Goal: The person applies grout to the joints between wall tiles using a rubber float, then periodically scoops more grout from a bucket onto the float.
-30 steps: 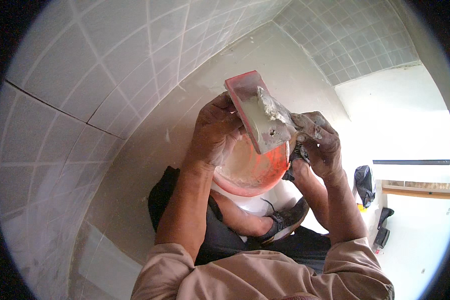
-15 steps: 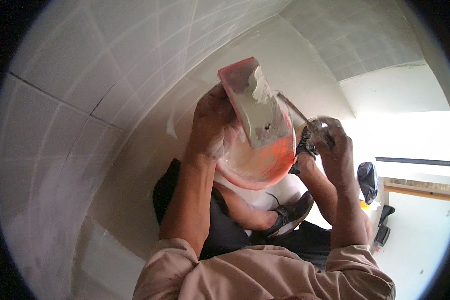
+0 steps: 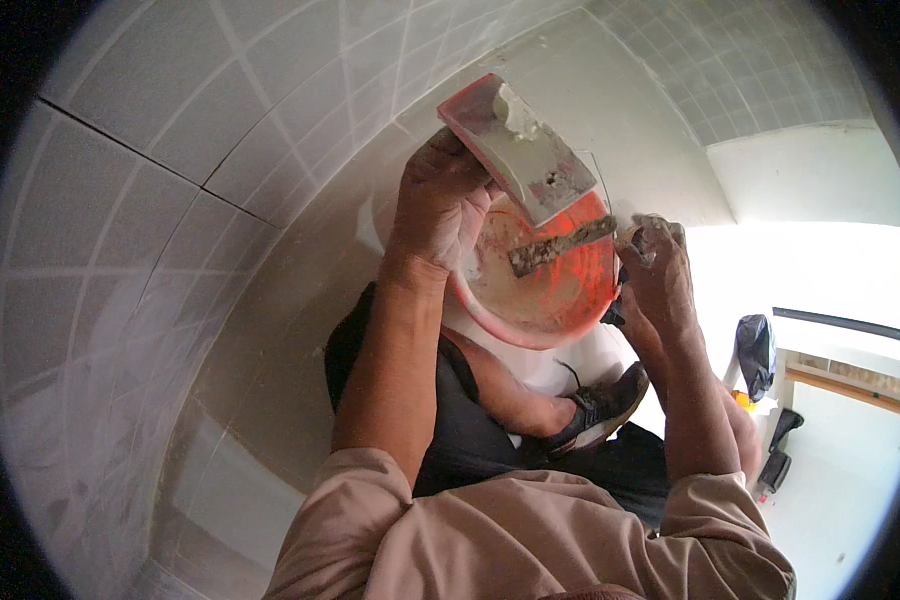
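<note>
We look down on an orange bowl [image 3: 550,290] just right of the picture's centre, its inside smeared with pale grey-white paste, thickest along the rim at 9 o'clock, where the orange hardly shows. Our left hand [image 3: 440,205] sits at the bowl's 10 o'clock, fingers curled tight around the near end of a flat float [image 3: 515,145] with a red edge and a grey face (a lump of white paste clings near its far end). The float slants up and away toward 12 o'clock, its lower corner overlapping the bowl's upper rim. Our right hand [image 3: 660,275] is at the bowl's 3 o'clock, fingers closed on the handle of a narrow scraper [image 3: 562,245], though the handle itself is hidden inside the fist. The scraper's crusted blade reaches across the bowl toward 9 o'clock, lying just under the float's lower edge; we cannot tell whether the two touch. Below the bowl, at 6 o'clock, a dark shoe [image 3: 600,410] shows, and pale wall tiles [image 3: 170,180] curve away at 9 o'clock.
</note>
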Motion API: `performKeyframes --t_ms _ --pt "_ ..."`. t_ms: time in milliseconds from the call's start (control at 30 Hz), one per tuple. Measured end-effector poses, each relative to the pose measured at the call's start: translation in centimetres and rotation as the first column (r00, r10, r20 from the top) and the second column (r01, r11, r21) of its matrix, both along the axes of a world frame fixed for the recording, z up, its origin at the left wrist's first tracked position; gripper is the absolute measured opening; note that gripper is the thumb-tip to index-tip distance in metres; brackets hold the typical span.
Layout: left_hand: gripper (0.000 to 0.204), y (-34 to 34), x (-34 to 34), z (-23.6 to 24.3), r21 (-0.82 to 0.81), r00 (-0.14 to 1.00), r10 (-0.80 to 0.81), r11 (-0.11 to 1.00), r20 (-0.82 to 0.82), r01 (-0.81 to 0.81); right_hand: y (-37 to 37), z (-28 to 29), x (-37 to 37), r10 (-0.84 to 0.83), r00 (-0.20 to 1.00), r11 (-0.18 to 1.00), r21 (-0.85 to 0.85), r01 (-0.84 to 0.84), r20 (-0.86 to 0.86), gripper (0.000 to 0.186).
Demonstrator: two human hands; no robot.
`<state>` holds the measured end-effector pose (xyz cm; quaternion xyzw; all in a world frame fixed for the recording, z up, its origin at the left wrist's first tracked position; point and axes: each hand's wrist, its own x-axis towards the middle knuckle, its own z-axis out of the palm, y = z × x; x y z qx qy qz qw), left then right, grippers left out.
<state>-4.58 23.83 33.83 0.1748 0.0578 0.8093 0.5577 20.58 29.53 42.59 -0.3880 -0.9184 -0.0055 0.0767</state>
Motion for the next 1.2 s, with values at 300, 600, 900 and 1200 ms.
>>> performKeyframes --t_ms 300,600,900,1200 --pt "0.04 0.1 -0.8 -0.2 0.02 0.998 0.069 0.997 -0.007 -0.069 5.8 -6.6 4.9 -0.256 0.965 0.755 -0.633 0.168 -0.05 0.056" --pt "0.038 -8.6 -0.5 -0.7 -0.192 0.994 0.087 0.976 -0.067 -0.099 12.1 -7.8 6.8 -0.463 0.824 0.679 -0.728 0.093 -0.326 0.068" --pt "0.058 -20.2 1.4 -1.6 -0.418 0.975 0.149 0.885 -0.167 -0.207 -3.2 -2.4 -1.8 0.161 0.974 0.955 -0.223 -0.195 -0.16 0.022" --pt "0.055 -24.4 1.1 -1.7 -0.568 0.996 -0.003 0.821 -0.094 -0.051 -17.9 -5.5 -9.1 -0.776 0.629 -0.559 -0.42 -0.715 -0.037 0.037"
